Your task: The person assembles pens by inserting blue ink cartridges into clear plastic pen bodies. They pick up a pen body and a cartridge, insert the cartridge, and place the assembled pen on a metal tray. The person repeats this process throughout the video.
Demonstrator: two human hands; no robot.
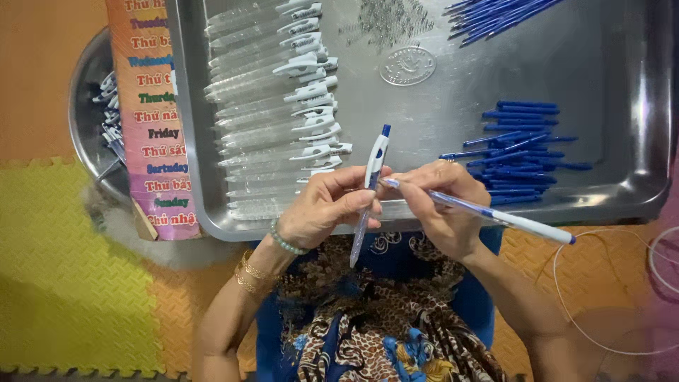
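My left hand (327, 209) grips a clear pen barrel (369, 191) with a white clip and blue button, held nearly upright over the tray's front rim. Beside it, my right hand (440, 205) pinches a second pen (495, 216) that slants down to the right, its blue tip pointing away. The two hands almost touch. Behind them a steel tray (622, 191) holds a row of clear barrels with white clips (276, 106) on the left and a heap of blue parts (520, 152) on the right.
More blue refills (495, 14) and a scatter of small springs (385, 21) lie at the tray's back. A round metal bowl with pen parts (99, 120) sits left, under a colourful printed card (152, 120). Foam floor mats surround; a thin white wire (601, 311) loops right.
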